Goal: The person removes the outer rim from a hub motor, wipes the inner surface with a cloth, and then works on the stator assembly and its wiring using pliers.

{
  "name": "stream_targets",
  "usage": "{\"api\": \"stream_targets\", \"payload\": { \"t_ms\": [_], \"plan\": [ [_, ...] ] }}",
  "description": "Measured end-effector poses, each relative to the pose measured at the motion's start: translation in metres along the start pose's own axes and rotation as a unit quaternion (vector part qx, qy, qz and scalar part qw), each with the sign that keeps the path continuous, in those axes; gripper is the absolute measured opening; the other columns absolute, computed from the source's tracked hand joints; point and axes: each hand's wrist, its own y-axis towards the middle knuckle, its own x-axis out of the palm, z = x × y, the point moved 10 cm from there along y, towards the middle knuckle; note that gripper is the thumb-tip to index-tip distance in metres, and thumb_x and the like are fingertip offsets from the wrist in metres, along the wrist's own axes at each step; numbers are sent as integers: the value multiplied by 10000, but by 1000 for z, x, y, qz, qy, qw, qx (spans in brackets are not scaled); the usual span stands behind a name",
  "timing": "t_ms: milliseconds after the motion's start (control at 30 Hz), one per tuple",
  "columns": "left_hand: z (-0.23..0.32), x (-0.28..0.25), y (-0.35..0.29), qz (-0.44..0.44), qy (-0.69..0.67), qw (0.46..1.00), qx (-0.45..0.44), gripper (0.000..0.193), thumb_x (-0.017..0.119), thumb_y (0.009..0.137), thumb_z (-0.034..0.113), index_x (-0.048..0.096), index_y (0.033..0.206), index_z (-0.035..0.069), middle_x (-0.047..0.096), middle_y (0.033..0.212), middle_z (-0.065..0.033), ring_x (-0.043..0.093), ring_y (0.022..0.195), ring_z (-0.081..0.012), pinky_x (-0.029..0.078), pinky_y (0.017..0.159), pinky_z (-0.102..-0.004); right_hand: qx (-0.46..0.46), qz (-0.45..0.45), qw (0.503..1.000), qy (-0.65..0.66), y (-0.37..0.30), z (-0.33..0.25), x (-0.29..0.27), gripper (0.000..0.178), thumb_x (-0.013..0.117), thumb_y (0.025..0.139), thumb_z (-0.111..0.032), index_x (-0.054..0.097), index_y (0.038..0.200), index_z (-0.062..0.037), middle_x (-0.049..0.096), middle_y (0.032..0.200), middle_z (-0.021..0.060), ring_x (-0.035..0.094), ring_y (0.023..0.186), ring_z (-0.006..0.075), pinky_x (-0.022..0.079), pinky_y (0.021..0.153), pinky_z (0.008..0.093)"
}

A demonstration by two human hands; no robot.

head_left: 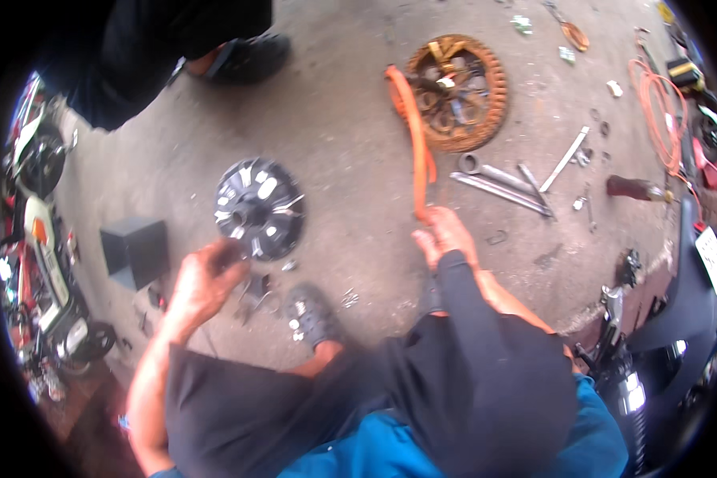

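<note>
My right hand [448, 237] is closed around the lower end of a long orange strap [418, 151], which stretches up to the side of a rusty-brown ring-shaped tray [498, 88] with a ridged rim. Loose metal parts lie inside that tray. My left hand [203, 283] is above the floor at the lower edge of a black-and-silver round wheel part [264, 191]. Its blurred fingers are curled but apart, with nothing visible in them. A dark grey box [135, 248] stands to the left of the wheel part.
Metal bars and a tube [506, 191] lie right of the strap, near a dark reddish bottle [633, 188]. An orange hose [660, 111] is coiled at the far right. Another person's shoe [247, 60] is at the top left. Motorcycles [52, 263] line the left side.
</note>
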Motion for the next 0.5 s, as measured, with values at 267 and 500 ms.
{"api": "stream_targets", "payload": {
  "t_ms": [267,500],
  "plan": [
    [167,55,54,-106,100,980,138,585,621,890,369,530,1232,-97,662,1029,-192,625,1004,-272,475,915,-376,-140,-76,987,29,16,-79,29,296,600,869,-157,587,1115,9,607,998,206,563,941,413,446,803,489],
    [159,91,61,-143,-256,955,45,406,517,963,299,570,1104,-78,537,692,-47,511,628,-129,453,623,-289,-227,-131,963,54,14,-113,56,344,588,884,-243,581,1135,-8,582,1037,157,533,1039,354,434,854,435]
  ]
}}
